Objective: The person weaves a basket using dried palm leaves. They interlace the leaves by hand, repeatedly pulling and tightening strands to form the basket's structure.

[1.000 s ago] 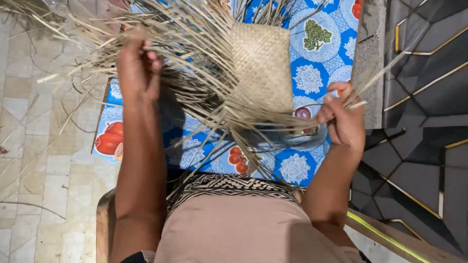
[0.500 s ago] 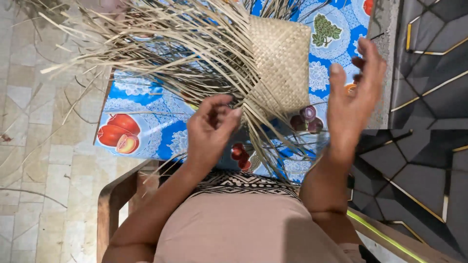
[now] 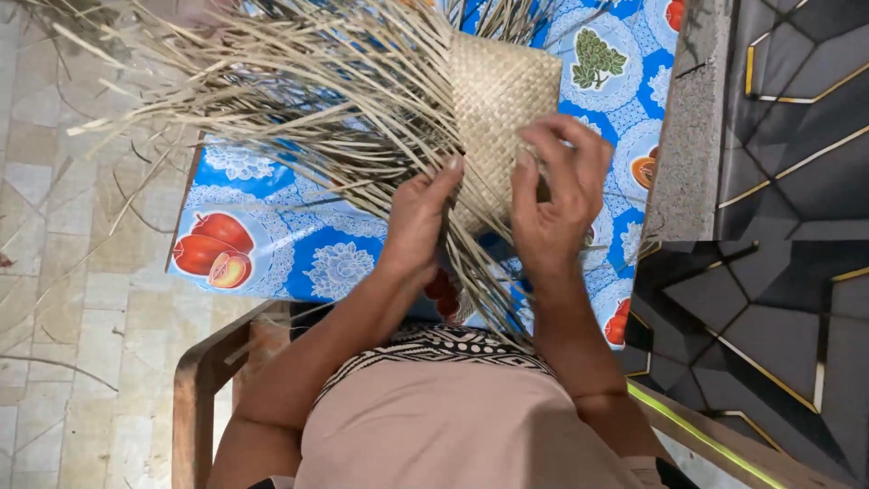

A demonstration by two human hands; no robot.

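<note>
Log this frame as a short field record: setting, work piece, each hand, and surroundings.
setting: table with a blue fruit-print tablecloth, seen from above
work piece: woven mat panel with long loose straw strips fanning left
left hand: fingers in the loose strips at the panel's lower edge
right hand: fingers on the panel's lower edge
surroundings: wooden chair arm lower left, tiled floor, grey ledge at right

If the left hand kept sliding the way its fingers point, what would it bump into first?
Probably the woven mat. The left hand points up the picture, fingertips already among the loose straw strips at the mat's edge, though depth is unclear.
</note>
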